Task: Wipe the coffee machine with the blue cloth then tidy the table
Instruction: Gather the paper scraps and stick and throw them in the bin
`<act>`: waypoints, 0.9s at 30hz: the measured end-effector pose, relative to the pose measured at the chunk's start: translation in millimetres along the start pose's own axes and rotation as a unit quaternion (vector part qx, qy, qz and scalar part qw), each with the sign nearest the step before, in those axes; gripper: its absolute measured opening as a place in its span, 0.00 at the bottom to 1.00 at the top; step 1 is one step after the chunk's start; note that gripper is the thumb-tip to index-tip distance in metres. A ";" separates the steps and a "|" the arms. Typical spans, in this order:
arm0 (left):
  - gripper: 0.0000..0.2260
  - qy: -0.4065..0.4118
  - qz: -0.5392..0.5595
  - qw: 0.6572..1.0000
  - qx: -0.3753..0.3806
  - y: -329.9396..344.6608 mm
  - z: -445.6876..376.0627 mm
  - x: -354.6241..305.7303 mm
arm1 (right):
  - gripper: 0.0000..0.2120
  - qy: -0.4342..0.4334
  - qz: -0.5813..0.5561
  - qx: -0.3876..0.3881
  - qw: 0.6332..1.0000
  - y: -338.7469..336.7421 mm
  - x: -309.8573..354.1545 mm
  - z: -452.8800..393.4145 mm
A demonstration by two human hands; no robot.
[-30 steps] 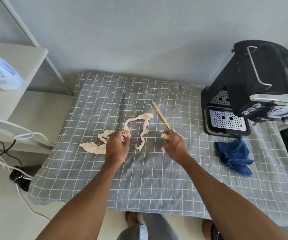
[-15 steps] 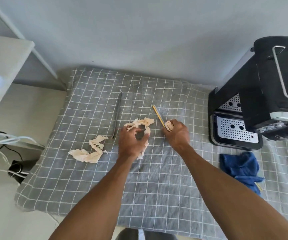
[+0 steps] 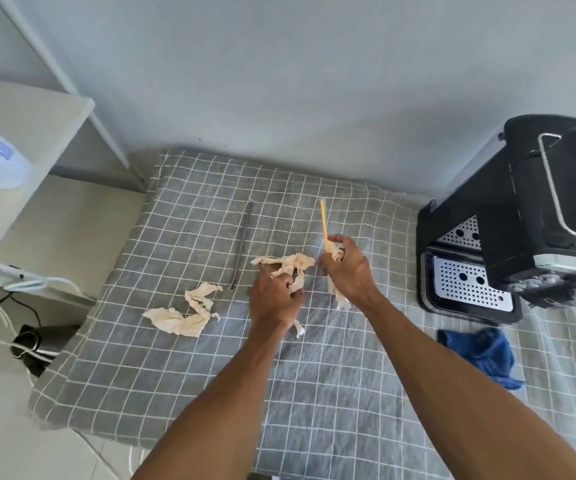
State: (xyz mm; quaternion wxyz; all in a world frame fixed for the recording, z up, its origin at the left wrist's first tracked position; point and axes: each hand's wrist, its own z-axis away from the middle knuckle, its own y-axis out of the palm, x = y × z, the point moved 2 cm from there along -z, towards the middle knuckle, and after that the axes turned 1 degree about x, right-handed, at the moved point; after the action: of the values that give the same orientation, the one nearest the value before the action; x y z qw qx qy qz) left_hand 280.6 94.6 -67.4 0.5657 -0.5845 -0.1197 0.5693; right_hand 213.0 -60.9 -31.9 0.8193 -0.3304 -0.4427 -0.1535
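Left of the coffee machine (image 3: 539,216), the right hand (image 3: 347,271) grips a yellow stick (image 3: 324,225) and a paper scrap, and the left hand (image 3: 274,299) is closed on crumpled tissue (image 3: 291,266). The blue cloth (image 3: 484,353) lies on the worktop (image 3: 331,410) in front of the machine. Another tissue piece (image 3: 182,315) rests farther left.

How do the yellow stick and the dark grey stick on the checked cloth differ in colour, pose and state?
The yellow stick is bright yellow; the dark grey stick is dull and dark. The right hand grips the yellow stick at its near end, together with a scrap of tissue, while the grey stick lies untouched on the checked cloth. Both are thin, straight rods pointing roughly away from the person.
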 end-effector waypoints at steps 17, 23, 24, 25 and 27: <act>0.13 -0.040 0.079 0.970 -0.226 -112.0 20.5 123.3 | 0.12 -0.029 -0.001 0.057 0.998 119.4 41.8 -12.5; 0.21 -0.091 0.003 0.987 -0.132 -97.8 35.3 147.7 | 0.17 0.003 0.085 0.044 0.995 162.4 38.5 -31.1; 0.23 -0.111 -0.009 0.987 -0.118 -95.1 34.8 149.4 | 0.19 0.004 0.117 0.047 0.992 165.4 37.6 -33.1; 0.24 -0.120 -0.016 0.986 -0.111 -92.8 33.6 150.0 | 0.20 0.004 0.147 0.048 0.988 167.4 36.9 -35.0; 0.24 -0.125 -0.014 0.986 -0.110 -89.0 29.7 148.6 | 0.18 0.004 0.188 0.055 0.981 167.2 37.4 -38.6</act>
State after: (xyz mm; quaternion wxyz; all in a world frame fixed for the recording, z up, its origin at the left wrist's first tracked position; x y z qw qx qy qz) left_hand 349.8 256.1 -66.7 0.4865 -0.5659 -0.2590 0.6132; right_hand 349.0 37.3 -83.8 0.8521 -0.3619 -0.3771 0.0263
